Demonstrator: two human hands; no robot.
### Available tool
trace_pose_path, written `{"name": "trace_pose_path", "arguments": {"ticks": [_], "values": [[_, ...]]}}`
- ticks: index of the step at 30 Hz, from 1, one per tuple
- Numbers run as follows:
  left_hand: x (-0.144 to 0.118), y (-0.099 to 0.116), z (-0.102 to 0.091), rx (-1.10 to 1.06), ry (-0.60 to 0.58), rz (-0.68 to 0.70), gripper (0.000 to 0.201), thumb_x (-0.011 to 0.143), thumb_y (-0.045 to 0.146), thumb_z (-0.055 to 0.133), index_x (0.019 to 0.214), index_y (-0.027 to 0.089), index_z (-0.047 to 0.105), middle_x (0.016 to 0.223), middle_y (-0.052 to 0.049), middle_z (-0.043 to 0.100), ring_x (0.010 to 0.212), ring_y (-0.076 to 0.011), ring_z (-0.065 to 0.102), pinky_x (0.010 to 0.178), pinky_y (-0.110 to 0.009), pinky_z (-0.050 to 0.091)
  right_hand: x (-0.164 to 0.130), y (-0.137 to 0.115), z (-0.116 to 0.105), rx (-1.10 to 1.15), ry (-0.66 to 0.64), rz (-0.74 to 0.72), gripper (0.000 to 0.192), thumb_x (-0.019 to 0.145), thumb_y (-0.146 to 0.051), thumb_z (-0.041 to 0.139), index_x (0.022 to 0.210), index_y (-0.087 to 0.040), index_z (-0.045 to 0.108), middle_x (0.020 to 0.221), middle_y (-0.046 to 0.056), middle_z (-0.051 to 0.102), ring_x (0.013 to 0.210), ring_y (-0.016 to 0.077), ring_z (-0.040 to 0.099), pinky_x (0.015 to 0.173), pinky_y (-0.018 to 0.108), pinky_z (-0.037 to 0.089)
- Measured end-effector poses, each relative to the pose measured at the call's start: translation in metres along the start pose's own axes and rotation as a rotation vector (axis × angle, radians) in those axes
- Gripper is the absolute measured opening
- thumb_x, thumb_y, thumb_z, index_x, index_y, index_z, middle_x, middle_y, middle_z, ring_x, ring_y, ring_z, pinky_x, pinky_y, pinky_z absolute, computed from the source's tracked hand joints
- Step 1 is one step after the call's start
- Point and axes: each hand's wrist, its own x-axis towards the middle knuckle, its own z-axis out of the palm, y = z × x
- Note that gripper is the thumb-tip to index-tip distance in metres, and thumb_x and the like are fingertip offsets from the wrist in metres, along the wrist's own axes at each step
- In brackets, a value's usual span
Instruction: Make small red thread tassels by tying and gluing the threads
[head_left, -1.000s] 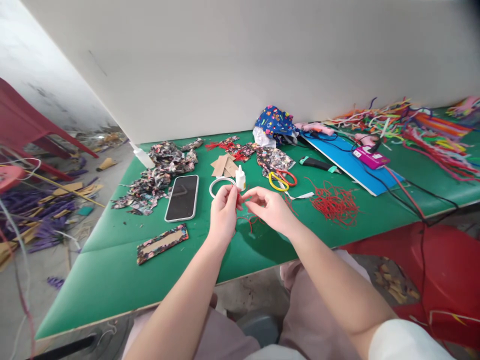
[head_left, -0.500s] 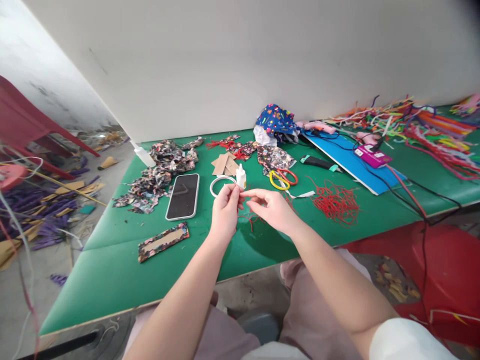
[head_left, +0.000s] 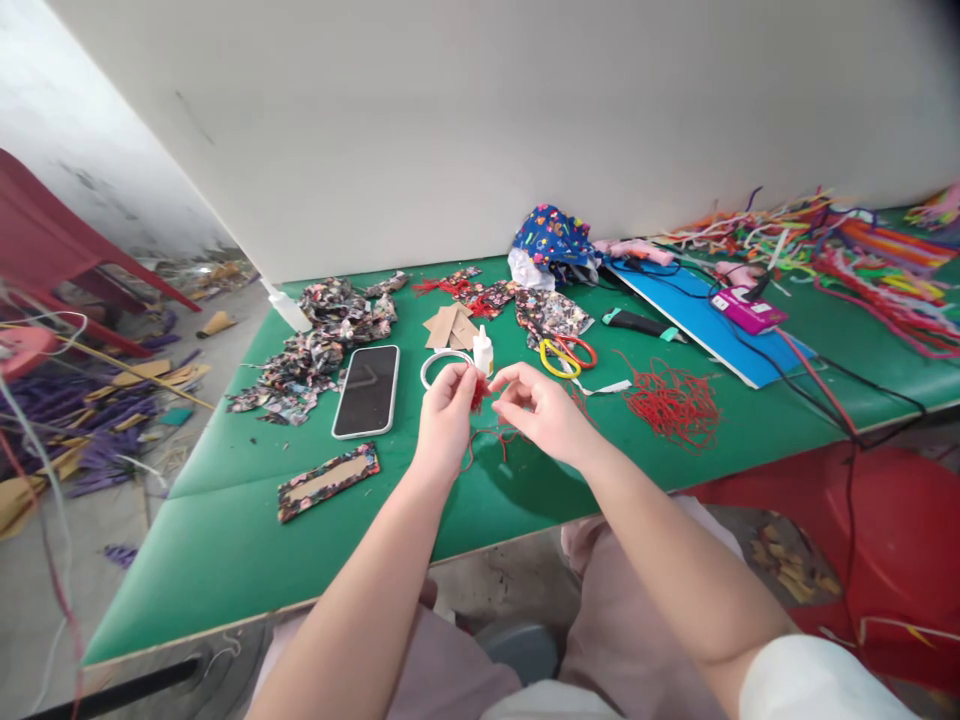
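Note:
My left hand point(head_left: 448, 415) pinches a small bunch of red string point(head_left: 478, 388) between thumb and fingers. Just to its right, my right hand point(head_left: 541, 408) has its thumb and index finger curved and apart, with no thing visible between them. Loose strands of red string point(head_left: 504, 438) lie on the green table beneath both hands. Right behind the fingers stand a small white glue bottle point(head_left: 483, 352) and a roll of white tape point(head_left: 435, 375), the tape partly covered by my left hand.
A phone point(head_left: 366, 392), a fabric-covered strip point(head_left: 328, 482) and floral fabric scraps point(head_left: 334, 325) lie at left. Yellow-and-orange scissors point(head_left: 561, 358), a red string pile point(head_left: 671, 402), a box cutter point(head_left: 641, 325) and a blue board point(head_left: 712, 330) are at right. Cardboard pieces point(head_left: 450, 328) lie behind.
My right hand's fingers have moved apart and slightly away from my left fingertips. More of the red string bunch now shows at my left hand.

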Motion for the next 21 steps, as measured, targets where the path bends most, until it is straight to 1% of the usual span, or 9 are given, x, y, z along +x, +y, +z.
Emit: {"name": "trace_pose_path", "arguments": {"ticks": [3, 6, 10, 14, 17, 21], "values": [[0.0009, 0.0011, -0.0017, -0.022, -0.007, 0.009, 0.018, 0.077, 0.033, 0.056, 0.071, 0.016, 0.058, 0.069, 0.001, 0.056, 0.065, -0.0098, 0.050, 0.064, -0.022, 0.041, 0.0009, 0.0019, -0.0006, 0.017, 0.004, 0.000, 0.014, 0.080, -0.022, 0.054, 0.093, -0.022, 0.050, 0.064, -0.006, 0.052, 0.056, 0.0075, 0.049, 0.055, 0.021, 0.039], [0.0022, 0.0016, -0.0045, 0.001, 0.020, 0.009, 0.016, 0.075, 0.031, 0.059, 0.071, 0.015, 0.062, 0.072, -0.001, 0.060, 0.070, -0.0117, 0.054, 0.070, -0.024, 0.042, 0.0010, 0.0020, -0.0016, 0.018, -0.012, -0.008, 0.013, 0.080, -0.022, 0.054, 0.093, -0.022, 0.049, 0.063, -0.006, 0.051, 0.056, 0.0075, 0.049, 0.055, 0.021, 0.039], [0.0044, 0.0016, -0.0089, 0.042, 0.044, 0.002, 0.018, 0.072, 0.032, 0.063, 0.072, 0.014, 0.067, 0.074, -0.002, 0.065, 0.072, -0.0129, 0.056, 0.071, -0.024, 0.043, 0.0001, 0.0007, -0.0034, 0.013, -0.024, -0.008, 0.013, 0.081, -0.022, 0.054, 0.091, -0.022, 0.047, 0.062, -0.007, 0.049, 0.055, 0.0075, 0.048, 0.054, 0.021, 0.038], [0.0052, 0.0008, -0.0097, 0.056, 0.035, 0.005, 0.019, 0.073, 0.033, 0.063, 0.074, 0.015, 0.068, 0.076, -0.003, 0.067, 0.074, -0.0136, 0.058, 0.074, -0.025, 0.044, -0.0019, -0.0015, -0.0044, 0.009, -0.037, -0.028, 0.011, 0.081, -0.021, 0.054, 0.086, -0.022, 0.045, 0.061, -0.007, 0.050, 0.056, 0.0074, 0.049, 0.055, 0.021, 0.039], [0.0044, 0.0004, -0.0085, 0.042, 0.018, 0.018, 0.018, 0.074, 0.032, 0.062, 0.072, 0.015, 0.067, 0.075, -0.003, 0.067, 0.073, -0.0132, 0.058, 0.074, -0.025, 0.044, -0.0026, -0.0028, -0.0039, -0.006, -0.055, -0.039, 0.009, 0.081, -0.020, 0.053, 0.083, -0.021, 0.044, 0.060, -0.007, 0.050, 0.056, 0.0073, 0.049, 0.056, 0.020, 0.038], [0.0039, 0.0006, -0.0078, -0.009, 0.006, 0.008, 0.018, 0.075, 0.032, 0.061, 0.072, 0.015, 0.066, 0.074, -0.003, 0.067, 0.073, -0.0133, 0.059, 0.074, -0.025, 0.044, -0.0014, -0.0023, -0.0028, 0.016, -0.039, -0.017, 0.011, 0.081, -0.020, 0.054, 0.080, -0.021, 0.044, 0.062, -0.006, 0.052, 0.059, 0.0077, 0.052, 0.057, 0.021, 0.039]]}}
